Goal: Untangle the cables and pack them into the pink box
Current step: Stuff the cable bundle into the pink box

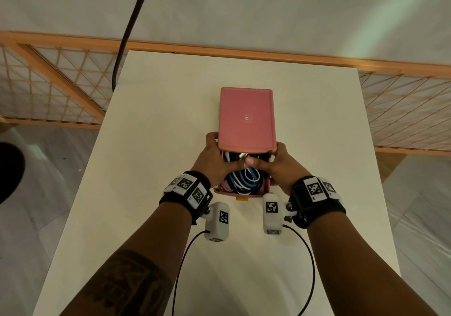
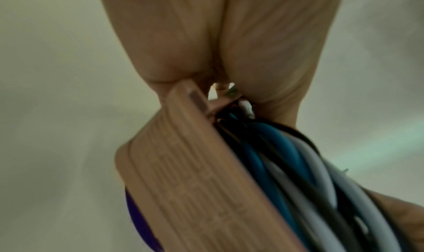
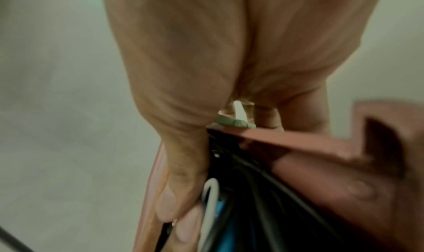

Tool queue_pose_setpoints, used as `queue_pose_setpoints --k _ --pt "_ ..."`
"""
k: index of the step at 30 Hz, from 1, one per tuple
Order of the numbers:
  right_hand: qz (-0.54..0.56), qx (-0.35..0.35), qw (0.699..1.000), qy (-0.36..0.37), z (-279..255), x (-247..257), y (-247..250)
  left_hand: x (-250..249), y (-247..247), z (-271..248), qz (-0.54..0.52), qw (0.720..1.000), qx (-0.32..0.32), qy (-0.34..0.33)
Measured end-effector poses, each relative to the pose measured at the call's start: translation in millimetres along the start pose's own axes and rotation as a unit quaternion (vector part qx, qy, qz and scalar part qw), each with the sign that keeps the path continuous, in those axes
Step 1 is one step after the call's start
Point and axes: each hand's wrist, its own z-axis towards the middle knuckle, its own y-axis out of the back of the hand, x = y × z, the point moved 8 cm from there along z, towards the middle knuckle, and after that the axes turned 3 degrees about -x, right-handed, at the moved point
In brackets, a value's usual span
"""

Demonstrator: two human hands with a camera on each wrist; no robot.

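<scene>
The pink box (image 1: 267,185) lies mid-table with its pink lid (image 1: 246,118) covering the far part. Coiled blue, white and black cables (image 1: 246,180) fill the uncovered near end. My left hand (image 1: 214,157) grips the box's left side at the lid's near corner. My right hand (image 1: 277,162) grips the right side. Both thumbs meet over the cables and press on them at the lid's edge. The left wrist view shows the box wall (image 2: 183,174) beside the cables (image 2: 275,165). In the right wrist view my thumb (image 3: 183,183) lies against the cables (image 3: 252,192) under the lid edge (image 3: 298,141).
The white table (image 1: 158,144) carries only the box; a small yellow tab (image 1: 241,199) shows at the box's near end. A thick black cable (image 1: 129,27) hangs at the back left. An orange lattice fence (image 1: 61,76) runs behind the table. Thin black wires (image 1: 185,254) trail from my wrists.
</scene>
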Motion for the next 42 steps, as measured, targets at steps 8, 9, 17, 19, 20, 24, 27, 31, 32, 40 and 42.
queue_pose_setpoints --k 8,9,17,19,20,24,27,31,32,40,42 --pt "-0.076 -0.075 0.994 0.014 4.9 2.8 14.0 -1.0 -3.7 -5.2 -0.056 0.996 -0.058 0.024" --pt "-0.096 -0.093 0.991 0.025 3.5 6.0 16.3 -0.4 -4.1 -6.1 -0.065 0.995 -0.074 0.024" --pt "0.124 0.063 0.989 0.042 -19.7 6.2 2.3 1.1 -3.0 -4.4 -0.057 0.993 -0.095 0.035" --pt "0.162 0.069 0.984 0.04 -24.0 6.2 4.7 0.8 -2.7 -4.2 -0.056 0.993 -0.093 0.036" --pt "0.16 0.056 0.985 0.042 -23.1 5.7 6.2 0.6 -2.8 -4.0 -0.056 0.994 -0.092 0.036" --pt "0.12 0.01 0.991 0.057 -15.1 6.7 7.7 0.5 -2.9 -4.9 -0.05 0.994 -0.097 0.033" --pt "0.086 -0.005 0.994 0.066 -11.4 9.7 9.4 2.7 -3.2 -4.2 -0.051 0.993 -0.099 0.031" --pt "-0.002 -0.037 0.996 0.083 -7.5 14.9 15.1 2.6 -1.5 -2.6 -0.043 0.993 -0.106 0.026" --pt "-0.034 -0.046 0.994 0.091 -7.4 17.3 15.7 3.2 -1.1 -1.9 -0.041 0.993 -0.108 0.026" --pt "-0.204 -0.117 0.962 0.136 -10.5 34.5 9.0 0.4 3.4 3.5 -0.006 0.992 -0.121 0.028" --pt "-0.22 -0.13 0.954 0.153 -13.6 37.7 8.6 -1.3 5.2 4.2 0.003 0.992 -0.125 0.03"
